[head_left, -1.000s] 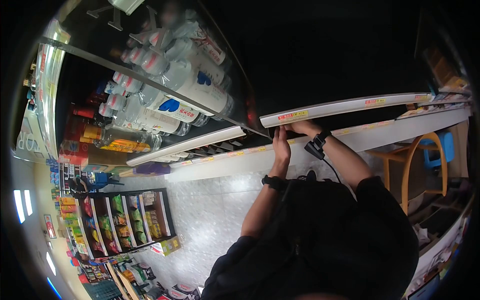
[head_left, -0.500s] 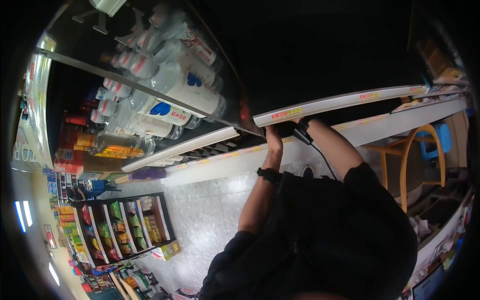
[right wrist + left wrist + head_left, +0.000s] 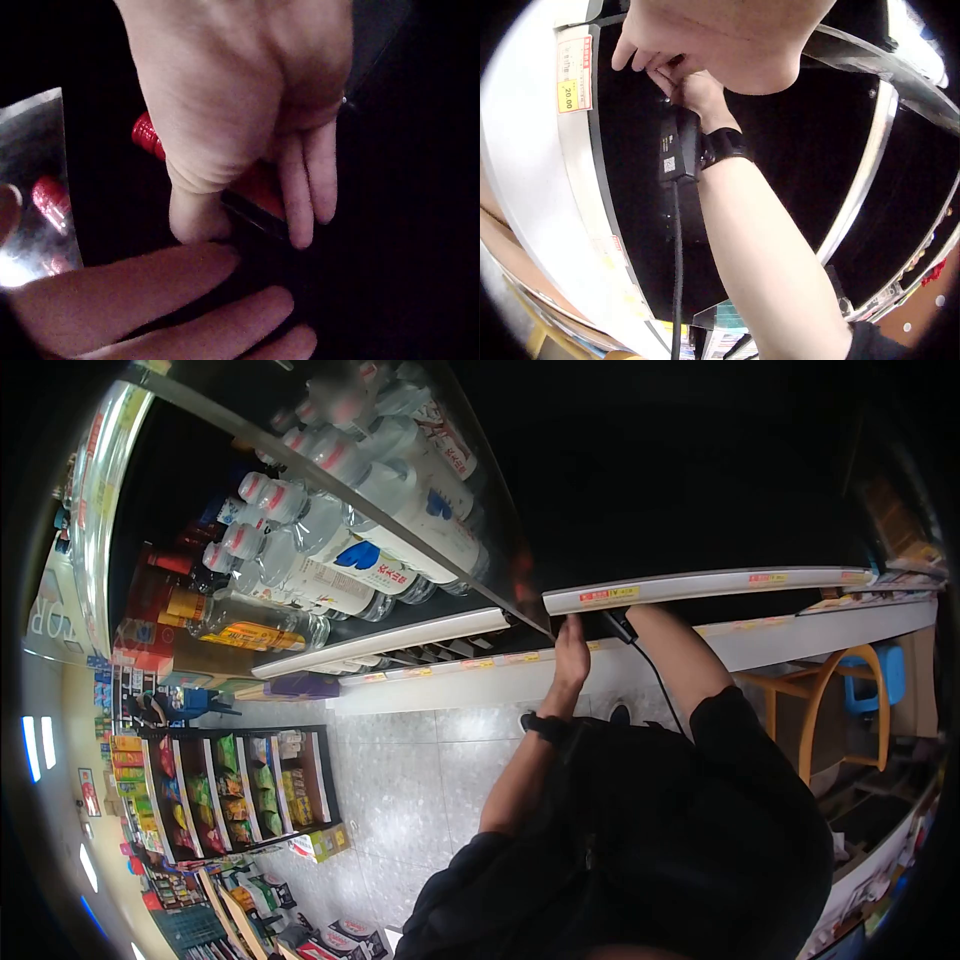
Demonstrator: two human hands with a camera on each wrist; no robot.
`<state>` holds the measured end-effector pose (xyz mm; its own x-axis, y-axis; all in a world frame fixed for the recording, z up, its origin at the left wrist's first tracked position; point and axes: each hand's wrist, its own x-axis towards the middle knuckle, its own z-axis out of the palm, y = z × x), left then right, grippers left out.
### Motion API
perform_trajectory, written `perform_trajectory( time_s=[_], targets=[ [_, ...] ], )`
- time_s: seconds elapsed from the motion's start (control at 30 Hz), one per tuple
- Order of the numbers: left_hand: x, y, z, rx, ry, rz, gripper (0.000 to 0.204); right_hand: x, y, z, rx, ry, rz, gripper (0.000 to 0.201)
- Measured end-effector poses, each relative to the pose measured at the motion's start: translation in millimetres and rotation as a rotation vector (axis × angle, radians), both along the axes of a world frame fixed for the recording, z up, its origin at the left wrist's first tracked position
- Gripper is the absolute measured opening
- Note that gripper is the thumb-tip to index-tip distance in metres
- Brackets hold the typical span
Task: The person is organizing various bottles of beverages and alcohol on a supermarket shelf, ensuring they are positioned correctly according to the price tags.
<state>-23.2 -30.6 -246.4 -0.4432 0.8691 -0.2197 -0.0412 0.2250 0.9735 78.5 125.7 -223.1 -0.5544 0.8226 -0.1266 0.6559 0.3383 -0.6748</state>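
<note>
In the head view my left hand [image 3: 571, 652] is at the shelf's front rail [image 3: 680, 590], fingers extended; my right hand is hidden behind the rail, with its forearm [image 3: 685, 655] showing. Seen from the right wrist, my right hand [image 3: 240, 97] curls thumb and fingers around a dark object with a reddish face [image 3: 261, 193]; the palm covers most of it. A red ribbed cap [image 3: 148, 136] sticks out beside that hand; whether it belongs to the object I cannot tell. The left hand's loosely extended fingers [image 3: 172, 300] lie just below the right thumb. The left wrist view shows my left hand [image 3: 720, 41] over my right hand [image 3: 701, 94].
Large water bottles [image 3: 350, 550] stand left of a clear divider [image 3: 330, 485]. A shiny panel [image 3: 37, 187] showing red caps is left of the hands. A snack rack [image 3: 235, 795] stands on the floor [image 3: 400, 780]; a wooden chair [image 3: 820, 710] is at the right.
My right hand and its wrist camera have gone from view behind the rail in the head view. My left hand has stayed near the rail's end. The head view has shifted slightly.
</note>
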Motion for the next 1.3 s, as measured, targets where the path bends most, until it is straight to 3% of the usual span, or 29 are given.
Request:
perform_trajectory(
  time_s=[0.07,0.2,0.3,0.4,0.5,0.53,0.57,0.67,0.7,0.77,0.83,0.97,1.17,1.3],
  targets=[
    [1,-17,18,-0.009,0.250,-0.125,0.056,-7,-5,-3,0.002,0.008,0.005,0.048],
    [-3,-49,16,-0.016,0.064,-0.111,0.046,-17,-15,-2,0.019,0.023,-0.019,0.048],
    [-17,-67,14,-0.085,0.181,0.055,0.041,-19,-6,-1,0.031,0.035,-0.037,0.048],
    [-21,-80,0,0.025,0.333,0.353,0.043,-8,-18,-12,0.026,0.027,-0.037,0.047],
    [-32,-87,4,0.014,0.349,0.453,0.043,2,-40,-23,0.021,0.019,-0.037,0.047],
    [-38,-83,-2,0.037,0.372,0.476,0.041,6,-53,-14,0.018,0.125,-0.081,0.043],
    [-40,-78,11,0.005,0.388,0.470,0.039,10,-60,-16,0.081,0.237,-0.102,0.041],
    [-54,-55,2,0.120,0.465,0.445,0.040,9,-71,-29,-0.017,0.659,-0.124,0.043],
    [-55,-49,-2,0.109,0.552,0.430,0.040,11,-74,-36,-0.007,0.508,-0.173,0.044],
    [-54,-40,2,0.106,0.640,0.371,0.040,21,-94,-15,-0.015,0.529,-0.261,0.043],
    [-58,-30,13,0.125,0.840,0.341,0.037,23,-104,-13,-0.029,0.549,-0.281,0.043],
    [-67,-24,25,0.100,0.984,0.367,0.033,17,-120,-18,-0.049,0.527,-0.272,0.040],
    [-62,-18,33,-0.036,1.055,0.319,0.024,7,-135,-10,-0.079,0.588,-0.253,0.038],
    [-68,-26,31,-0.059,1.027,0.274,0.030,-4,-145,-10,-0.130,0.561,-0.183,0.035]
  ],
)
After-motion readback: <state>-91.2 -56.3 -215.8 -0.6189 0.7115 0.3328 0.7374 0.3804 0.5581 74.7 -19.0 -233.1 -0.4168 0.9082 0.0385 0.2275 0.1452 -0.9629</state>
